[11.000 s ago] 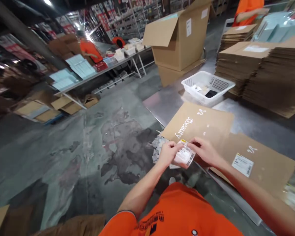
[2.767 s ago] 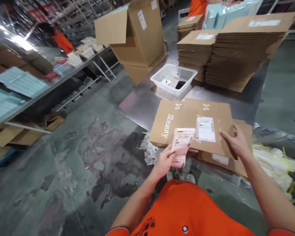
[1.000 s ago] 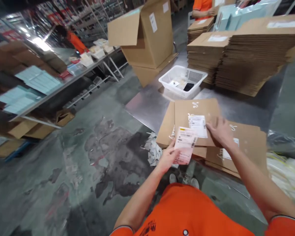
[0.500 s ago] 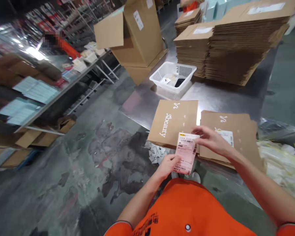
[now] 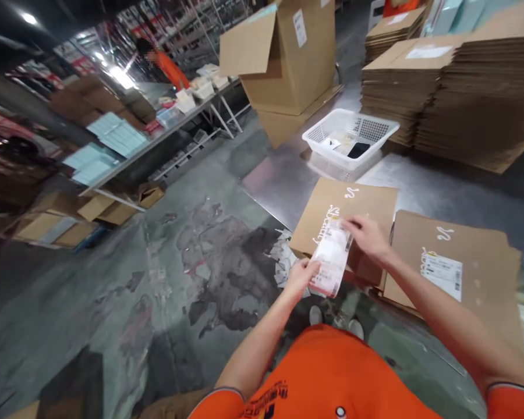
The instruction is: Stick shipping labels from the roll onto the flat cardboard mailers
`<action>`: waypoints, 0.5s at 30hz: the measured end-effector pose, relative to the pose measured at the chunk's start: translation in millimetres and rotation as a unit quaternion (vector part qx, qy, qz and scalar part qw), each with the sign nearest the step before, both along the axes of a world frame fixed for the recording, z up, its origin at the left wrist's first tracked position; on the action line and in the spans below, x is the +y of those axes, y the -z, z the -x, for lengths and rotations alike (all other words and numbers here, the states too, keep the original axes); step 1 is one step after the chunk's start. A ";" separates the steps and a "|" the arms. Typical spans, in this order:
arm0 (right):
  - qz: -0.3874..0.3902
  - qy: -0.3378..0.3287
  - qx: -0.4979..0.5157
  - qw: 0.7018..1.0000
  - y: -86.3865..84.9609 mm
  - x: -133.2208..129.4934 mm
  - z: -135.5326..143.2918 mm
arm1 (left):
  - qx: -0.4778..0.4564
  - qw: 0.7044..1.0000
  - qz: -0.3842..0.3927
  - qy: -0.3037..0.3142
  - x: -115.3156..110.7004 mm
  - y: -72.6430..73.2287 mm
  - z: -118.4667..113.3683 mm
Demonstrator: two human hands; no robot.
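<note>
A: What is at the centre of the scene?

B: Two bare hands, right of centre, at a long printed label sheet (image 5: 334, 253). It is white, pinkish along its bottom edge, and tilted, the top leaning to the right of the frame.

A: What is the left hand doing?

B: The left hand (image 5: 301, 279) comes up from the bottom and pinches the sheet's lower left edge, thumb on top, the fingers closed on it.

A: And the right hand?

B: The right hand (image 5: 369, 235) reaches in from the lower right. Its curled fingertips meet the sheet's upper right corner. Blur there means I cannot tell whether they grip it or only touch it.

A: What lies around them?

B: Just beyond the sheet, a flat brown carton (image 5: 373, 201) with white lettering rests on a shiny metal table (image 5: 279, 180). To its right, another brown carton (image 5: 484, 250) bears a white shipping label (image 5: 445, 276). Grey paper scraps (image 5: 283, 256) show left of the sheet.

A: And farther off?

B: A white plastic basket (image 5: 327, 154) with a dark item inside sits upper right of centre. Tall stacks of flattened cardboard (image 5: 475, 110) fill the upper right, and a large open box (image 5: 305, 75) stands at upper centre. At upper left, a person in orange (image 5: 172, 70) is beside another table.
</note>
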State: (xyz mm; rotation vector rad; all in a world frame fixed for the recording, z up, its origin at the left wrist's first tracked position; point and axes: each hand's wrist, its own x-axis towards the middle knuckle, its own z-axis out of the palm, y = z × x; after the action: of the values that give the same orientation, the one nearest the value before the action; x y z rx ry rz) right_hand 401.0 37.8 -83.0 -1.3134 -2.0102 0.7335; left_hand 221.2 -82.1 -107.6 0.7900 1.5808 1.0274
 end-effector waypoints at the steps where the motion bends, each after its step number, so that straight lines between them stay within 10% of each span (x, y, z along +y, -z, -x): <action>1: -0.017 0.022 -0.047 0.998 2.3 14.7 -0.1 | -0.018 0.999 0.027 0.013 -10.8 10.7 7.4; 7: -0.110 0.062 -0.249 0.960 5.3 57.8 1.1 | -0.005 0.998 0.065 0.012 -68.1 42.3 54.0; 11: -0.134 -0.011 -0.248 0.959 19.3 43.0 30.4 | 0.037 0.995 -0.050 -0.082 -31.6 20.4 71.6; 15: -0.179 -0.116 -0.258 0.942 42.1 -0.1 51.8 | 0.072 0.987 -0.146 -0.016 13.0 0.4 72.9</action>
State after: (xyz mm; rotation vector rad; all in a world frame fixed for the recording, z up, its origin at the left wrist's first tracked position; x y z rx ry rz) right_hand 349.1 37.7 -125.2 -1.1354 -2.5948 0.0950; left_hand 148.3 -69.0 -108.0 1.0606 1.5878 1.2676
